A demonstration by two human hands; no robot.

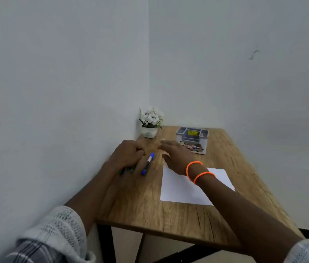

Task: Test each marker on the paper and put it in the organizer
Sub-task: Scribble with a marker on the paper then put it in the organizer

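A blue-capped marker lies on the wooden table, just right of my left hand. My left hand rests curled on the table over other markers; green ends poke out beneath it. My right hand hovers with fingers spread, blurred, between the blue marker and the grey organizer. The organizer stands at the back of the table with a yellow label inside. A white sheet of paper lies under my right forearm.
A small pot of white flowers stands in the back corner where two white walls meet. Two orange bracelets circle my right wrist. The table's near edge and black legs are at the bottom.
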